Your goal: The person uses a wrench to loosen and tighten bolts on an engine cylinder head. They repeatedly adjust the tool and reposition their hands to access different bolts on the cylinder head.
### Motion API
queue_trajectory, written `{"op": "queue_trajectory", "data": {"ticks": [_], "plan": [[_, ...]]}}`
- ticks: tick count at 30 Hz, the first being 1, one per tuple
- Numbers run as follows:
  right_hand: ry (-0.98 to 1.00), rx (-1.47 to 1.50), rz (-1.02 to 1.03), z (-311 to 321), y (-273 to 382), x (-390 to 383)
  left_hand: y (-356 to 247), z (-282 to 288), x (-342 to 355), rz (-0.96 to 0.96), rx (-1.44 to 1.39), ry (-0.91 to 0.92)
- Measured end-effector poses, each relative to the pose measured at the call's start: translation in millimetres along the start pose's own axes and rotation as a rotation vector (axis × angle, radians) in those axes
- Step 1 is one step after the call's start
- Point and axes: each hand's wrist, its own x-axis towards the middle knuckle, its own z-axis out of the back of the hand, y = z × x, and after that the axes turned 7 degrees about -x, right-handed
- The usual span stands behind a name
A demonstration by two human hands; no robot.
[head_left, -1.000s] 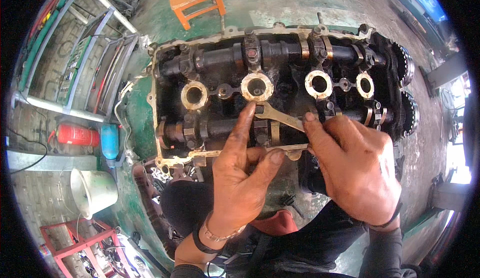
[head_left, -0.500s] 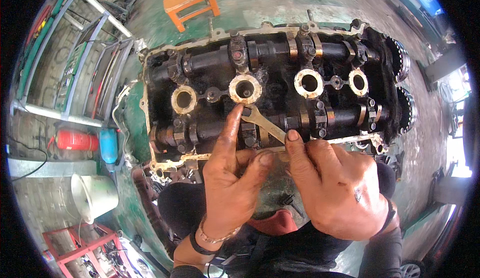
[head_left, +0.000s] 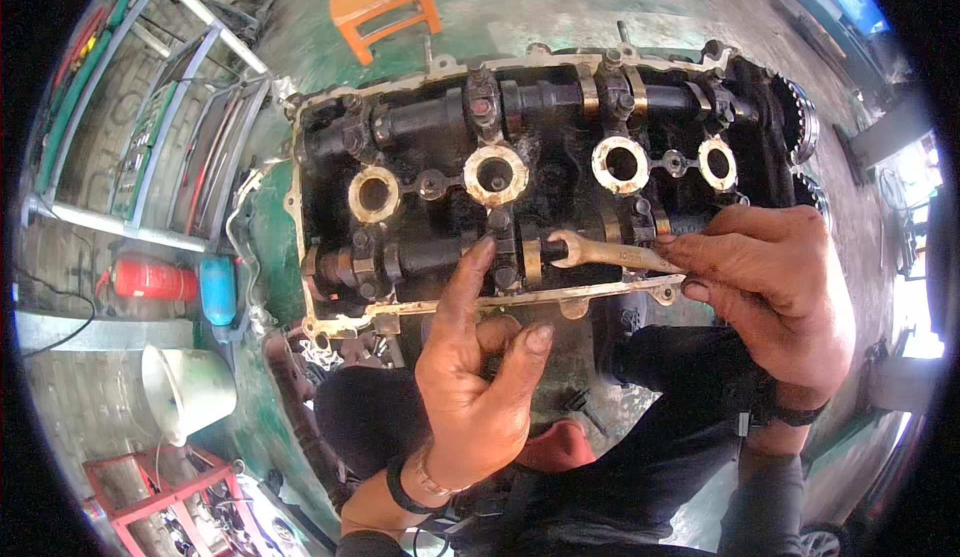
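Note:
A greasy cylinder head with two dark camshafts lies before me. My right hand pinches an open-end wrench between thumb and fingers, its jaw pointing left above the near camshaft, apart from the bolts. The wrench's other end is hidden in the hand. My left hand has its index finger stretched out, the tip at a bearing cap on the near camshaft. Its thumb stands apart, the other fingers are curled, and nothing shows in it. Pale round rings line the middle of the head.
An orange stool stands beyond the head. On the left are a metal tool rack, a red cylinder, a blue bottle, a white bucket and a red metal frame. Toothed cam gears stick out at the right end.
My right hand has moved right, drawing the wrench away from the left fingertip and turning it nearly level. The left hand has stayed almost in place, its index finger slightly lower.

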Motion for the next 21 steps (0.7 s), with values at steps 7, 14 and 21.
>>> {"op": "queue_trajectory", "data": {"ticks": [7, 14, 21], "plan": [[0.085, 0.023, 0.007, -5.8, -2.7, -0.8, 11.1, 0.7, 3.4, -0.098, 0.010, -0.020], [0.078, 0.086, 0.022, -15.7, -2.7, 5.0, 14.0, -0.2, 6.6, -0.178, 0.064, -0.034], [0.078, 0.096, 0.038, -23.1, 1.8, 6.6, 16.0, 1.3, 3.1, -0.127, 0.003, -0.052]]}}
